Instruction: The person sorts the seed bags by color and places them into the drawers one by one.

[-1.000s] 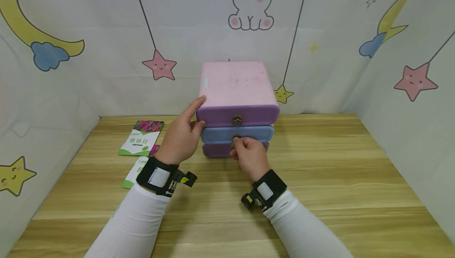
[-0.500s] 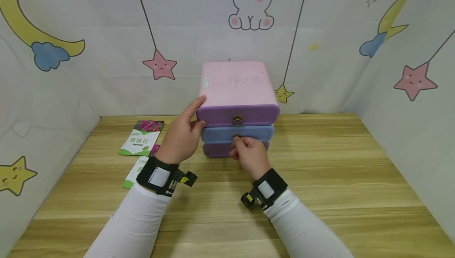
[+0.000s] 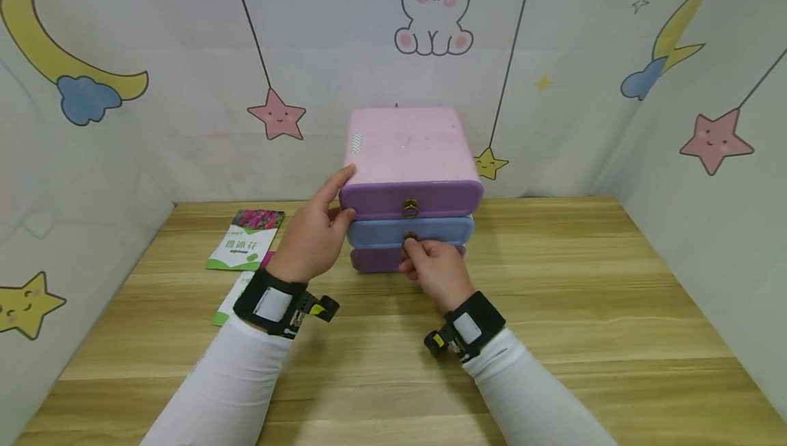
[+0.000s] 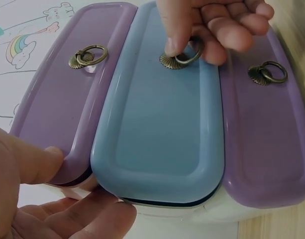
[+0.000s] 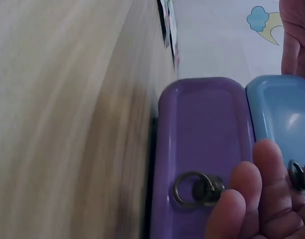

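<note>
A small three-drawer cabinet with a pink top (image 3: 406,145) stands mid-table. Its drawer fronts are purple (image 3: 375,201), blue (image 3: 376,233) and purple (image 3: 373,260) from top to bottom. My left hand (image 3: 310,241) grips the cabinet's left front corner, thumb on the top drawer's front and the other fingers along the side. With thumb and index finger, my right hand (image 3: 443,272) pinches the brass ring pull (image 4: 192,60) of the blue drawer. Its other fingers hang below, near the bottom drawer's ring (image 5: 192,191). A thin dark gap shows behind the blue front in the left wrist view.
Two flat packets printed with pink flowers lie on the wooden table left of the cabinet: one farther back (image 3: 242,244), the other (image 3: 230,302) partly hidden by my left wrist. A white printed cloth wall (image 3: 203,152) rises behind the table and at both sides.
My right wrist has shifted slightly to the right, its fingers still at the blue drawer's ring. The left hand keeps its place on the cabinet.
</note>
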Action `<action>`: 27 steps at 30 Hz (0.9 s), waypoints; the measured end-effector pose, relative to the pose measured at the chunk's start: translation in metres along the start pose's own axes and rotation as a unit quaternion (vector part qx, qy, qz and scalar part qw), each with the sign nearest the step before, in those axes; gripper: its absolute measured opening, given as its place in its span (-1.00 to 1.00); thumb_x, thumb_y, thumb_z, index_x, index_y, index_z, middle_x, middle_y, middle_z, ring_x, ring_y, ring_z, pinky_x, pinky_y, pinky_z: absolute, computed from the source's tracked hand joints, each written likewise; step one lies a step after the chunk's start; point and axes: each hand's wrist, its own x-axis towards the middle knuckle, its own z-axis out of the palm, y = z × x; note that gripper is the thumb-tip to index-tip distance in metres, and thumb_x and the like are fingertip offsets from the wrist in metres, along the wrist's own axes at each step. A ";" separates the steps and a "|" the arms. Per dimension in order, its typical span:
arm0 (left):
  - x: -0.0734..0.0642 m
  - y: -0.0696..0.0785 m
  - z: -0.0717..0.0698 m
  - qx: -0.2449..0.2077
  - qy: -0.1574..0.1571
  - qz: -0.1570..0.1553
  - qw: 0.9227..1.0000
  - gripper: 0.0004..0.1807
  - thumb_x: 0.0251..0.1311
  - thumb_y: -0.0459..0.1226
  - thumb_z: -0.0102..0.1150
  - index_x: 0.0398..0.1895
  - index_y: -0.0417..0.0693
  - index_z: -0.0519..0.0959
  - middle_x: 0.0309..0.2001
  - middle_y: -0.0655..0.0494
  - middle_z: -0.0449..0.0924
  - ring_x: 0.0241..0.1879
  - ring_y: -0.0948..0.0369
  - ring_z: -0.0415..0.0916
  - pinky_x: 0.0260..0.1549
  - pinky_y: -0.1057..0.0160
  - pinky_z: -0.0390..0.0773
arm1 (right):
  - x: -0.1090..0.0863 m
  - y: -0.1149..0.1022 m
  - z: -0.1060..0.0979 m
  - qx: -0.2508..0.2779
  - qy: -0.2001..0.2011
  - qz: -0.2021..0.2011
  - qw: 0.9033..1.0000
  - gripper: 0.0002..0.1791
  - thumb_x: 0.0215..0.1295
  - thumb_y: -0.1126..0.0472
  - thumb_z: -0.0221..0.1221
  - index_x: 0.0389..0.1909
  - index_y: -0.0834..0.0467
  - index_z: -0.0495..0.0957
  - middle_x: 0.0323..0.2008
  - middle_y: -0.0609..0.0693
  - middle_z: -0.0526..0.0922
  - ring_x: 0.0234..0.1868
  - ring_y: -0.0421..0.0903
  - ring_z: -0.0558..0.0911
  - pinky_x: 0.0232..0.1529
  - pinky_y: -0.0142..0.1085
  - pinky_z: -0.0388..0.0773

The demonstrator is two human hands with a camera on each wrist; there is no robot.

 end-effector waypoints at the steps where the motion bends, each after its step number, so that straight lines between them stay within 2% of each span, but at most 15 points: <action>1: 0.000 0.001 0.000 -0.002 -0.001 0.000 1.000 -0.25 0.32 -0.32 0.04 0.40 0.56 0.03 0.37 0.22 0.12 -0.01 0.17 0.44 -0.35 0.14 0.62 | 0.000 -0.001 -0.003 -0.012 -0.005 0.001 1.000 -0.53 0.37 -0.11 0.02 -0.42 0.15 0.70 -0.56 -0.07 0.67 -0.49 -0.15 0.62 -0.44 -0.24 0.59; 3: 0.000 0.001 -0.001 -0.003 -0.003 0.000 1.000 -0.26 0.32 -0.32 0.04 0.41 0.55 0.03 0.37 0.23 0.12 -0.01 0.18 0.44 -0.39 0.16 0.61 | -0.001 -0.004 -0.009 -0.045 -0.017 -0.001 0.999 -0.51 0.36 -0.14 0.00 -0.46 0.13 0.70 -0.57 -0.09 0.67 -0.48 -0.15 0.62 -0.44 -0.23 0.58; 7: 0.000 0.002 -0.003 -0.010 -0.007 0.004 1.000 -0.27 0.30 -0.29 0.07 0.41 0.51 0.05 0.38 0.27 0.10 -0.01 0.19 0.44 -0.28 0.15 0.62 | -0.003 -0.011 -0.019 -0.105 -0.034 -0.002 0.994 -0.45 0.34 -0.21 -0.03 -0.57 0.07 0.69 -0.58 -0.13 0.67 -0.48 -0.11 0.61 -0.49 -0.21 0.49; 11: 0.001 0.002 -0.005 -0.027 -0.018 0.009 0.999 -0.27 0.29 -0.27 0.09 0.42 0.47 0.05 0.39 0.30 0.05 0.03 0.18 0.41 -0.15 0.14 0.57 | -0.005 -0.018 -0.026 -0.114 -0.030 -0.003 0.993 -0.43 0.33 -0.24 -0.04 -0.61 0.05 0.68 -0.57 -0.10 0.67 -0.46 -0.08 0.60 -0.51 -0.20 0.45; 18: 0.003 0.003 -0.007 -0.051 -0.034 0.005 0.998 -0.29 0.29 -0.15 0.10 0.42 0.44 0.03 0.39 0.31 0.04 0.06 0.19 0.39 -0.18 0.13 0.58 | -0.007 -0.024 -0.028 -0.070 0.014 -0.034 0.997 -0.50 0.33 -0.19 0.00 -0.54 0.07 0.68 -0.50 0.02 0.69 -0.41 -0.06 0.61 -0.43 -0.17 0.53; 23: 0.005 0.007 -0.009 -0.059 -0.042 -0.004 0.997 -0.30 0.28 -0.06 0.10 0.41 0.44 0.03 0.36 0.25 0.09 0.09 0.19 0.36 -0.17 0.10 0.58 | -0.009 -0.028 -0.026 0.027 0.030 -0.051 0.998 -0.55 0.32 -0.14 0.08 -0.36 0.17 0.67 -0.47 0.03 0.68 -0.42 -0.04 0.60 -0.39 -0.13 0.60; 27: 0.007 0.009 -0.011 -0.067 -0.047 -0.007 0.997 -0.29 0.26 -0.03 0.11 0.42 0.39 0.03 0.38 0.25 0.03 0.12 0.13 0.32 -0.15 0.11 0.57 | -0.009 -0.030 -0.025 0.092 0.026 -0.054 0.994 -0.59 0.31 -0.07 0.12 -0.25 0.23 0.64 -0.42 0.04 0.68 -0.43 -0.02 0.60 -0.41 -0.20 0.61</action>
